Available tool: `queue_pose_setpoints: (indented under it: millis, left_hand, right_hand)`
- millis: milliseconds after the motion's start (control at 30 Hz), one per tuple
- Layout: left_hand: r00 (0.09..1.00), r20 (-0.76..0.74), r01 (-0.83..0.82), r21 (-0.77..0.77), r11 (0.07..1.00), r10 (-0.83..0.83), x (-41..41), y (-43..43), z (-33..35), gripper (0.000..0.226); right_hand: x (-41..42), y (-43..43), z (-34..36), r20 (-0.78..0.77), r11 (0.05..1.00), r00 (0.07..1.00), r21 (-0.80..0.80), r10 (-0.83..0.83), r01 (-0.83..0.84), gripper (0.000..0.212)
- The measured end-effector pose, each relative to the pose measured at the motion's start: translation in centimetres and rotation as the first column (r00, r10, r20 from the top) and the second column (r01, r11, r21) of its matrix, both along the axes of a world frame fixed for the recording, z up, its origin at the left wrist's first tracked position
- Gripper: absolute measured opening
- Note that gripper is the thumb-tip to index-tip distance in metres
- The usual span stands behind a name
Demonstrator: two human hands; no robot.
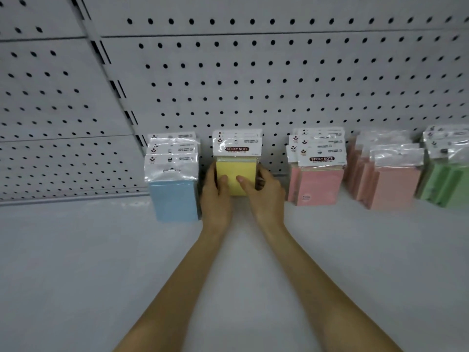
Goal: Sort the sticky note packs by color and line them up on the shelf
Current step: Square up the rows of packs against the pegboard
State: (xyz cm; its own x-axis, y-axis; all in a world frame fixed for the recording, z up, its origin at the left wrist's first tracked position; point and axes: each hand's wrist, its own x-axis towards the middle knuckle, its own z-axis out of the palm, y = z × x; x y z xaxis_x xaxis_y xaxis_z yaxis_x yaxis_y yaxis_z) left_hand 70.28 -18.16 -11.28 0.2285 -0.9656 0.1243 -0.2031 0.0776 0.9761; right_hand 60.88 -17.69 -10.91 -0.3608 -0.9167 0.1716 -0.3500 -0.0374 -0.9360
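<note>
Bare forearms reach from the near edge across the pale grey metal shelf (76,262), converging toward the far wall. The left hand (215,199) and right hand (267,199) clasp the yellow sticky note pack (234,182) from either side, thumbs pressed on its front, fingers curled round its edges. It stands upright, long axis vertical, white header on top, between the blue sticky note packs (175,199) to its left and the pink sticky note packs (317,186) to its right, against the white perforated back panel (279,85).
</note>
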Motion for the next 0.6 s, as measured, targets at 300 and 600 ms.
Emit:
queue_pose_setpoints:
  millis: [300,600]
  left_hand:
    - [0.997,0.045,0.056,0.009,0.998,-0.057,0.1,0.6,0.5,0.037]
    - [0.981,0.183,0.063,-0.025,0.998,-0.058,-0.2,2.0,1.2,0.067]
  right_hand:
    - [-1.3,2.3,1.1,0.0,0.999,1.0,0.052,0.002,-0.002,0.046]
    - [-8.5,9.0,1.8,-0.183,0.975,0.972,-0.19,-0.147,0.112,0.029]
